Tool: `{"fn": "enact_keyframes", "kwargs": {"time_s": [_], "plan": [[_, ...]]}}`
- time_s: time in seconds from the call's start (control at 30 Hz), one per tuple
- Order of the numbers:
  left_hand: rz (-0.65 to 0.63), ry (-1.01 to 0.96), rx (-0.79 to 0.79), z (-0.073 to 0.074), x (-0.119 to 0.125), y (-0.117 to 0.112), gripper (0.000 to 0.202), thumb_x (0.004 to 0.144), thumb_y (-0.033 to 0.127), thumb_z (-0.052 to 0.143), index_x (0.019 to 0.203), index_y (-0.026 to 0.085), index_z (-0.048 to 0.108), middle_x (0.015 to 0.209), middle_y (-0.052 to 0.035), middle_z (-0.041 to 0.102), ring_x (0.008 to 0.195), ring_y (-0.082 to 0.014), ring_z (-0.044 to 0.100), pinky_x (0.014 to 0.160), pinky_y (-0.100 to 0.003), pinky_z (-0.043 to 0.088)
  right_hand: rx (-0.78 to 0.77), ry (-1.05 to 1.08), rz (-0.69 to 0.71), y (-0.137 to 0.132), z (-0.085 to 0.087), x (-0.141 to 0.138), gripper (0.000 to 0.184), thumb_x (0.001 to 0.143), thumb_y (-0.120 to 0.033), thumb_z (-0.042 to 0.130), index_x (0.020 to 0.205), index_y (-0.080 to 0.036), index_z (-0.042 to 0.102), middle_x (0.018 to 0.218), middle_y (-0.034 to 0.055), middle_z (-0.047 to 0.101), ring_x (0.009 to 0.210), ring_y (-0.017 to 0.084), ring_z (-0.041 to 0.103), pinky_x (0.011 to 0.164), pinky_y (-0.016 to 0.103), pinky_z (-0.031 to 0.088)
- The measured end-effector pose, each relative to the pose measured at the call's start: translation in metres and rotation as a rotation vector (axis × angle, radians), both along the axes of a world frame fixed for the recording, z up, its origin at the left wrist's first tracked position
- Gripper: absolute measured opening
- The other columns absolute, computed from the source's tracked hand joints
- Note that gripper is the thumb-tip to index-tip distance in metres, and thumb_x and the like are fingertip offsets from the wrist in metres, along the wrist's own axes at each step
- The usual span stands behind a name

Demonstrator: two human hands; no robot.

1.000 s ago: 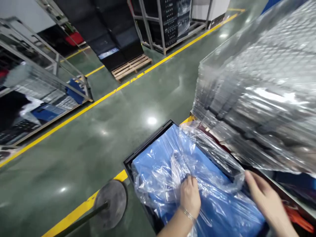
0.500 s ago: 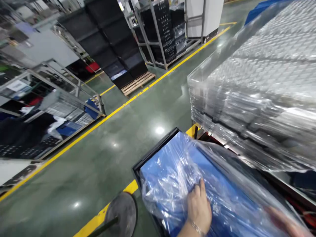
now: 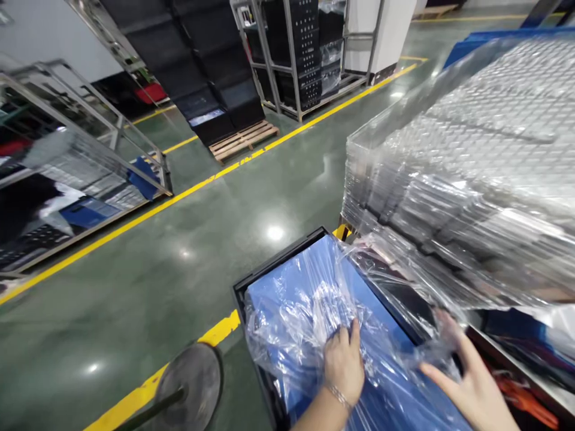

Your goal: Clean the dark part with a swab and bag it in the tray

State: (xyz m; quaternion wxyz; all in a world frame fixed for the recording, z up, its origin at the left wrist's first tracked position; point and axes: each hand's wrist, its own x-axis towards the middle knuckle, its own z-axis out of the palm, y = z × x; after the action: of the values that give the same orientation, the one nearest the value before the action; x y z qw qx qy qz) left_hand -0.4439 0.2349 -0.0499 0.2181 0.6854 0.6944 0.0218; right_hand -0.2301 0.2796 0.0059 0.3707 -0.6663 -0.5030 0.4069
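Observation:
A black crate [image 3: 287,258] holds a blue sheet or panel [image 3: 291,270], with crumpled clear plastic film [image 3: 287,320] over it. My left hand [image 3: 345,362], a bracelet at its wrist, rests on the film near the middle; its fingers are curled into the folds and the index finger is stretched forward. Along the crate's right side my right hand [image 3: 476,380] has its thumb and fingers round a bunched part of the film. Its fingertips are partly hidden by the film and blurred. What lies under the blue piece is hidden.
Close on the right stands a tall stack wrapped in clear film [image 3: 404,185]. A round dark base with a post [image 3: 193,383] is on the floor at lower left. Beyond a yellow floor line [image 3: 188,188] are black boxes on a wooden pallet [image 3: 245,140] and metal racks [image 3: 296,60].
My right hand has moved forward and left from the lower right edge and now grips the film. The film's right side is drawn up. My left hand stays on the film.

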Motion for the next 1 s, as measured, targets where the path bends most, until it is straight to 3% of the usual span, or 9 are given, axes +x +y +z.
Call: {"fn": "enact_keyframes", "kwargs": {"time_s": [0.13, 0.23, 0.33, 0.43, 0.63, 0.77, 0.87, 0.93, 1.0], "plan": [[0.002, 0.030, -0.021, 0.003, 0.003, -0.001, 0.074, 0.087, 0.008, 0.058, 0.157, 0.021, 0.036, 0.126, -0.0171, 0.063, 0.104, -0.0334, 0.066, 0.091, -0.051, 0.059, -0.039, 0.056, -0.011, 0.074, -0.018, -0.030, 0.074, 0.066, -0.066, 0.079, 0.119, -0.016, 0.065, 0.116, 0.0161, 0.072, 0.101, 0.033, 0.070, 0.095, 0.050, 0.057], [-0.019, 0.067, -0.012, 0.000, 0.003, 0.000, 0.075, 0.086, 0.006, 0.055, 0.157, 0.020, 0.036, 0.125, -0.0169, 0.063, 0.100, -0.0327, 0.067, 0.088, -0.051, 0.060, 0.039, 0.081, -0.047, 0.106, 0.000, -0.059, 0.045, 0.073, -0.061, 0.078, 0.073, -0.018, 0.062, 0.074, 0.0052, 0.068, 0.073, 0.023, 0.067, 0.078, 0.042, 0.058], [-0.044, 0.092, -0.018, -0.005, 0.003, 0.001, 0.075, 0.085, 0.003, 0.050, 0.157, 0.018, 0.035, 0.119, -0.0173, 0.065, 0.097, -0.0332, 0.067, 0.084, -0.051, 0.061, 0.212, 0.113, -0.040, 0.092, 0.033, -0.065, 0.036, 0.079, -0.053, 0.075, 0.068, -0.020, 0.063, 0.085, 0.0052, 0.068, 0.089, 0.024, 0.067, 0.094, 0.042, 0.053], [-0.046, 0.081, -0.026, -0.006, 0.003, 0.001, 0.077, 0.083, 0.002, 0.051, 0.157, 0.016, 0.036, 0.119, -0.0183, 0.065, 0.101, -0.0343, 0.067, 0.086, -0.051, 0.061, 0.312, 0.125, -0.085, 0.052, 0.046, -0.047, 0.023, 0.084, -0.044, 0.072, 0.093, -0.022, 0.073, 0.117, 0.0085, 0.069, 0.114, 0.028, 0.064, 0.111, 0.045, 0.045], [-0.001, 0.046, -0.024, 0.001, 0.005, 0.002, 0.080, 0.081, 0.005, 0.058, 0.157, 0.018, 0.037, 0.127, -0.0190, 0.062, 0.105, -0.0337, 0.066, 0.092, -0.051, 0.059, 0.182, 0.080, -0.133, 0.030, 0.015, -0.018, 0.051, 0.075, -0.050, 0.078, 0.116, -0.020, 0.067, 0.081, 0.0037, 0.072, 0.069, 0.023, 0.069, 0.063, 0.033, 0.057], [-0.005, 0.056, -0.080, 0.006, 0.005, 0.003, 0.077, 0.085, 0.007, 0.056, 0.158, 0.019, 0.034, 0.128, -0.0182, 0.062, 0.104, -0.0335, 0.065, 0.092, -0.051, 0.058, 0.207, 0.041, -0.067, 0.054, 0.019, -0.031, 0.030, 0.066, -0.041, 0.088, 0.075, -0.019, 0.070, 0.063, 0.0000, 0.061, 0.056, 0.015, 0.056, 0.055, 0.026, 0.048], [-0.031, 0.086, -0.103, 0.005, 0.004, 0.003, 0.076, 0.087, 0.007, 0.055, 0.158, 0.018, 0.032, 0.129, -0.0190, 0.061, 0.105, -0.0339, 0.065, 0.092, -0.051, 0.058, 0.381, 0.130, -0.056, 0.066, 0.041, -0.042, 0.036, 0.081, -0.039, 0.077, 0.061, -0.021, 0.054, 0.094, 0.0055, 0.067, 0.090, 0.020, 0.063, 0.091, 0.031, 0.051], [-0.047, 0.099, -0.086, 0.001, 0.004, 0.003, 0.074, 0.088, 0.005, 0.053, 0.158, 0.017, 0.032, 0.123, -0.0182, 0.063, 0.104, -0.0336, 0.066, 0.090, -0.050, 0.059, 0.403, 0.228, 0.080, 0.066, 0.055, -0.052, 0.037, 0.093, -0.039, 0.062, 0.063, -0.021, 0.051, 0.115, 0.0087, 0.066, 0.114, 0.025, 0.062, 0.108, 0.040, 0.045], [-0.043, 0.094, -0.038, -0.005, 0.006, 0.004, 0.067, 0.091, 0.005, 0.049, 0.156, 0.016, 0.036, 0.113, -0.0160, 0.066, 0.100, -0.0324, 0.066, 0.085, -0.050, 0.059, 0.311, 0.282, 0.329, 0.059, 0.063, -0.067, 0.042, 0.101, -0.040, 0.045, 0.064, -0.022, 0.051, 0.093, 0.0088, 0.071, 0.095, 0.023, 0.069, 0.093, 0.039, 0.056]]}}
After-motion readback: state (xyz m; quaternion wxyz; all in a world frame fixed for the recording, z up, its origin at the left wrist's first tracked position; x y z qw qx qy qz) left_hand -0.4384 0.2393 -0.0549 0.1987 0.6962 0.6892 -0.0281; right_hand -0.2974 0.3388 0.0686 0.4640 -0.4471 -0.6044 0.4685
